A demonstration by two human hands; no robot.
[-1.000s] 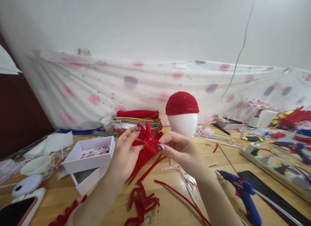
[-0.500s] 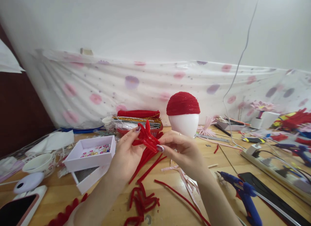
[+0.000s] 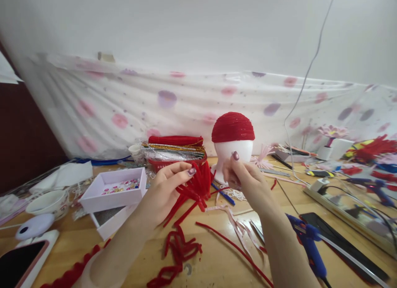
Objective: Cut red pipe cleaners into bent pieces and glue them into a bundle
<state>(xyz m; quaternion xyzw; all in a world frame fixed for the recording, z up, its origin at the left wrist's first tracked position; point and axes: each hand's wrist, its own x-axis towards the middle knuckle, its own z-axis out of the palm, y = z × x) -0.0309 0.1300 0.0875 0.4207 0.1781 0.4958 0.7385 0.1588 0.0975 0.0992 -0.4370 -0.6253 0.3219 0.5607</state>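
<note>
My left hand point(image 3: 167, 191) is closed, thumb and fingers pinched on a bunch of looped red pipe cleaners point(image 3: 200, 182) over the table. More red pipe cleaners lie behind and below it, so the exact edge of the held bunch is hard to make out. My right hand point(image 3: 245, 176) is raised to the right, fingers curled, thumb up, in front of the white mannequin head point(image 3: 234, 149). A thin red strand point(image 3: 218, 190) runs toward its fingers; whether they grip it is hidden. A red wrapped cap point(image 3: 233, 127) covers the head's top.
Bent red pipe cleaners point(image 3: 180, 255) and a long one point(image 3: 229, 246) lie in front. Left are a white box of gems point(image 3: 113, 197) and a phone point(image 3: 21, 261). Behind is a red basket point(image 3: 158, 166). Right are a blue glue gun point(image 3: 310, 242) and a power strip point(image 3: 347, 217).
My right hand has come off the red pipe cleaners and moved right and up, its fingers curled. My left hand stays near the same place, and the red loops beside it show more openly.
</note>
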